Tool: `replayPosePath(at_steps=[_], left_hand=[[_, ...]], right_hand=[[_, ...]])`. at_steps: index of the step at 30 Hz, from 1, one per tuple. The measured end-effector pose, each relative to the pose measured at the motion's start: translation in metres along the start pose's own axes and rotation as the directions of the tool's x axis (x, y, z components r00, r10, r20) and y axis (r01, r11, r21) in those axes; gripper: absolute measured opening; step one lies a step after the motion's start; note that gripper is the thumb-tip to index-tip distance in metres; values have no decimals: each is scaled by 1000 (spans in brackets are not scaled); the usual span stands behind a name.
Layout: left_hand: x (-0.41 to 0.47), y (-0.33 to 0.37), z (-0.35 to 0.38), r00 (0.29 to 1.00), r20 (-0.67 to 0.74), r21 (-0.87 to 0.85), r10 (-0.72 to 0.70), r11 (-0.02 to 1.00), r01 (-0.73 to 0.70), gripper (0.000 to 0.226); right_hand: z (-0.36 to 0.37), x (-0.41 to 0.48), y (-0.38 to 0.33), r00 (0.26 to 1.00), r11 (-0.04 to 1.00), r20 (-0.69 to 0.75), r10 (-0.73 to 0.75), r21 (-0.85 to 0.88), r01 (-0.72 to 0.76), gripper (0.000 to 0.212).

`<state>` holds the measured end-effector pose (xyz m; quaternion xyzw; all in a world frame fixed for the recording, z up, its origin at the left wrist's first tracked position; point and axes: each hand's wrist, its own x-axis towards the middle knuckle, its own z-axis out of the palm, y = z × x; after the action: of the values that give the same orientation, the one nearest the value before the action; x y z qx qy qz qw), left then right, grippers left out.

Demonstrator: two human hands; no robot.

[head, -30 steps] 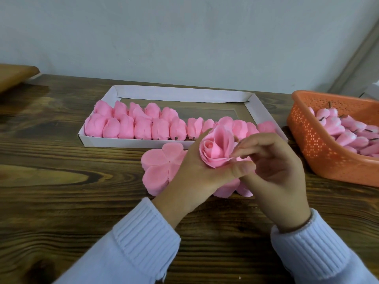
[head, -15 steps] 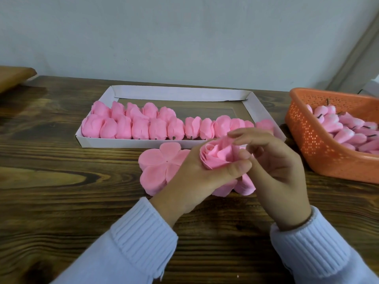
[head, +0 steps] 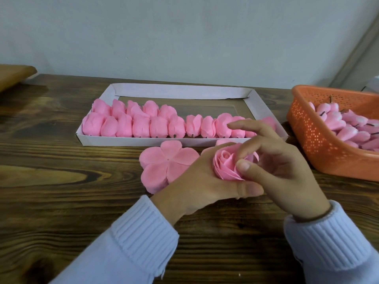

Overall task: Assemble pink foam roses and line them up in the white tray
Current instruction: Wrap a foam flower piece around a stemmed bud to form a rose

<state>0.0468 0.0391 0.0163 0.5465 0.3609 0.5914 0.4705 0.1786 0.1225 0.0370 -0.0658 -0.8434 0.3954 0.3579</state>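
While finished roses [head: 141, 125] line the near side of the white tray [head: 180, 91], flat petal cutouts [head: 164, 162] lie just before it and an orange basket [head: 307, 144] of buds [head: 336, 121] stands to its right. The right hand [head: 287, 167] partly covers the row's right end. Before the tray, the left hand [head: 205, 181] cups a rose [head: 225, 167], and the right thumb and a finger pinch its petals.
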Motion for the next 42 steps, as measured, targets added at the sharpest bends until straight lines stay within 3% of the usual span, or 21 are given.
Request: replayPosePath(at_steps=[8, 15, 18, 21, 26, 30, 34, 36, 40, 42], left_hand=[[0, -6, -2, 1000, 6, 14, 3, 1000, -3, 23], [0, -2, 3, 1000, -21, -38, -9, 999, 8, 9], [1, -1, 1, 1000, 3, -40, -11, 999, 11, 18], [1, 0, 2, 999, 41, 46, -2, 999, 0, 42], [-2, 3, 4, 1000, 29, 84, -8, 996, 6, 25], [-5, 5, 4, 985, -155, 189, 72, 981, -42, 8], [-3, 3, 4, 936, -266, 253, 229, 954, -161, 10], [-3, 3, 2, 919, -297, 237, 257, 953, -190, 13], [-6, 6, 2, 930, -318, 111, 184, 982, -156, 14], [-6, 6, 3, 933, -315, 133, 175, 981, -139, 12]], right_hand=[[-1, 1, -3, 999, 999, 5, 35, -39, -35, 22], [-2, 2, -1, 998, 992, 16, -56, -112, 57, 36], [-2, 2, 0, 999, 994, 10, -37, -100, 38, 28], [3, 2, 2, 1000, 997, -7, 0, -81, -1, 26], [6, -1, 8, 978, 986, -199, 62, 162, -29, 29], [6, 0, 14, 881, 858, -324, 344, 489, -155, 25], [11, -2, 17, 833, 741, -116, 541, 534, -407, 24], [16, -3, 16, 829, 714, -9, 559, 513, -476, 26], [26, -5, 9, 827, 633, 198, 527, 558, -536, 23], [29, -5, 7, 814, 569, 273, 513, 602, -561, 24]])
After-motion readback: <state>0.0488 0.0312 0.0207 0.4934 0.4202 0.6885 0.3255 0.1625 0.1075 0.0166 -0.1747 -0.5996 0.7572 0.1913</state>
